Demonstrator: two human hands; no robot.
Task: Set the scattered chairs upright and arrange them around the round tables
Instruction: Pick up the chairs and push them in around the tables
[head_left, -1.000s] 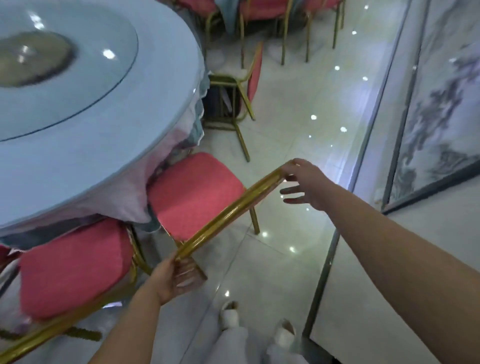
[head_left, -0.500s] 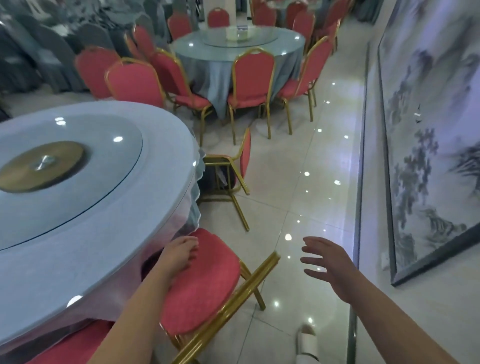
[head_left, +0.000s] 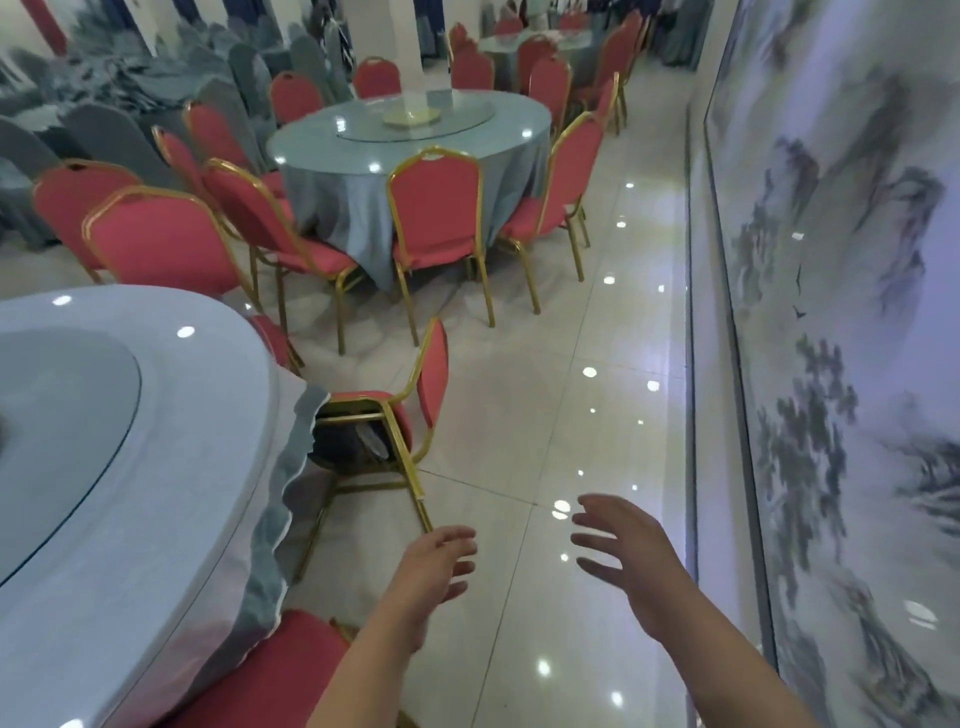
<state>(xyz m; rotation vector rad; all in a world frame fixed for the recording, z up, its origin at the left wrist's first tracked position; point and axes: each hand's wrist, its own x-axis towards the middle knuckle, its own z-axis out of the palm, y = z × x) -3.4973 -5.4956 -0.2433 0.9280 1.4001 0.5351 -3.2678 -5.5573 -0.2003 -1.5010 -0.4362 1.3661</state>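
A red chair with a gold frame (head_left: 405, 415) lies tipped over on the floor beside the near round table (head_left: 130, 493), its legs pointing toward me and its seat partly under the blue tablecloth. My left hand (head_left: 431, 566) hovers just short of the nearest chair leg, fingers loosely spread and holding nothing. My right hand (head_left: 623, 556) is raised beside it over the floor, fingers spread, also holding nothing. An upright red chair seat (head_left: 280, 670) shows at the bottom, tucked against the near table.
A second round table (head_left: 415, 150) ringed by upright red chairs stands ahead. A wall with a grey landscape mural (head_left: 831, 312) runs along the right. Glossy tiled floor (head_left: 545, 395) lies open between the tables and the wall. Grey-covered chairs are stacked at the far left.
Both hands let go of the chair back they held, that chair now tucked at the table. My view has lifted and moved forward toward the tipped chair, with both hands reaching out ahead.
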